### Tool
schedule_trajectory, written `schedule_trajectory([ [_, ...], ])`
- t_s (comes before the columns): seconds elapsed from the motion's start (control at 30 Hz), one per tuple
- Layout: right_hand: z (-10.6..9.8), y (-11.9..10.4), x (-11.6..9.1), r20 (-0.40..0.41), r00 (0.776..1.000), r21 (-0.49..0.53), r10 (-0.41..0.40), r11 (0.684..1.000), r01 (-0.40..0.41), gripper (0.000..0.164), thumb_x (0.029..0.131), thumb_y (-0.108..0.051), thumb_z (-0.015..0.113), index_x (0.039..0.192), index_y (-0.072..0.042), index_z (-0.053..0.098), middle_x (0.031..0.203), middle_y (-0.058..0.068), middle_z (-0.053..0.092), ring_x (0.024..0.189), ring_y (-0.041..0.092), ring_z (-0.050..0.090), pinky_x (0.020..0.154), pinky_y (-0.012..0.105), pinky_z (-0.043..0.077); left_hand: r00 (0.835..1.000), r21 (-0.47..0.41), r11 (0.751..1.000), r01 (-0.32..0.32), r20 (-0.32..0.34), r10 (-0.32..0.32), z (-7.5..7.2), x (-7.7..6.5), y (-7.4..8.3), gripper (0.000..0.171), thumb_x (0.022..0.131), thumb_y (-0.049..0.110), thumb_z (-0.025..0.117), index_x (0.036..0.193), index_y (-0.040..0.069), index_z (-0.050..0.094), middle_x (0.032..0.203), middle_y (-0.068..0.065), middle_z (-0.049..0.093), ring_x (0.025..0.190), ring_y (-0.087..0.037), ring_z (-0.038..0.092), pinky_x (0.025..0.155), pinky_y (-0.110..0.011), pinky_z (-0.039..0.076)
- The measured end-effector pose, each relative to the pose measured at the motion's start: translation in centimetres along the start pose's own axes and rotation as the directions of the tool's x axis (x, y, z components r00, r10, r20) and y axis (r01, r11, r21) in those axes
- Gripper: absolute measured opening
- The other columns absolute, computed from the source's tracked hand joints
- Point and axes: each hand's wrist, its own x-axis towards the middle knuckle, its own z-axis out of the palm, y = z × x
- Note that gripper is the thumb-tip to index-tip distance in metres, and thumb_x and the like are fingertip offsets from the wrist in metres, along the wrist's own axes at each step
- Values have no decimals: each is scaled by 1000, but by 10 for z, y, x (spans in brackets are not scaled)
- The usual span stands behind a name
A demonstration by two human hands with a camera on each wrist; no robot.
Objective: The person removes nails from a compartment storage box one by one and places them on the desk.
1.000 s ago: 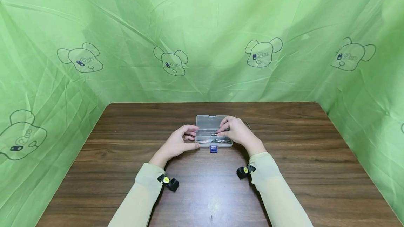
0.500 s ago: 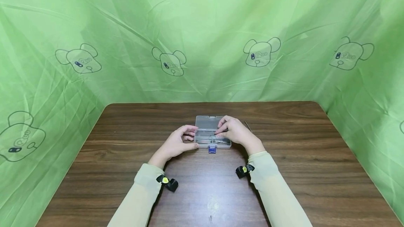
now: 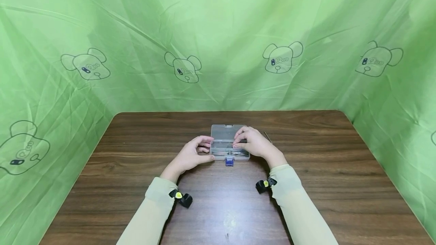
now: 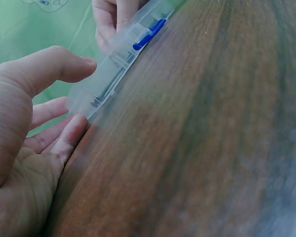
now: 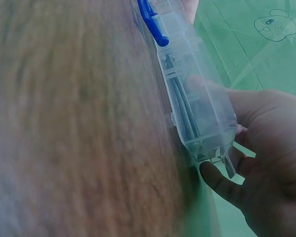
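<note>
A clear plastic compartment box (image 3: 221, 158) with a blue latch (image 3: 229, 161) stands at mid-table, its lid (image 3: 223, 131) tipped back. Long thin metal pieces like nails or screws (image 5: 183, 101) lie in its front compartments. My left hand (image 3: 192, 154) holds the box's left end, thumb by the front corner and fingers along the side. In the left wrist view, its fingertips touch the end wall. My right hand (image 3: 255, 143) reaches over the right half, thumb and fingertips close together inside. Small metal bits (image 3: 230, 146) show beside them; I cannot tell whether the fingertips pinch one.
A thin dark rod (image 3: 268, 137) lies on the wooden table (image 3: 153, 131) just behind my right hand. A green cloth (image 3: 225, 29) with printed bear heads surrounds the table at the back and both sides.
My right hand's fingertips have shifted slightly within the box's right half. The left hand keeps its place on the left end, and the box stays put.
</note>
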Motion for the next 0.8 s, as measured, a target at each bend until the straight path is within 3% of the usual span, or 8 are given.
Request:
schedule_trajectory([
  [0.23, -1, 3, -3, -35, 999, 118, 41, 992, -36, 4, 96, -21, 86, 98, -17, 86, 114, 0, 72, 108, 23, 67, 99, 48, 56, 1000, -7, 1000, -2, -3, 2, 1, -1, 1, 67, 86, 8, 94, 145, 4, 63, 132, -18, 69, 113, -28, 70, 102, -33, 61],
  [0.8, -10, -4, -3, -27, 995, 198, 98, 976, -91, 4, 105, -24, 77, 107, -21, 78, 101, -7, 72, 96, 14, 65, 87, 37, 56, 1000, -5, 1000, -7, -7, 7, 1, -2, 2, 66, 86, 9, 94, 145, 4, 63, 131, -17, 70, 114, -29, 71, 102, -34, 61],
])
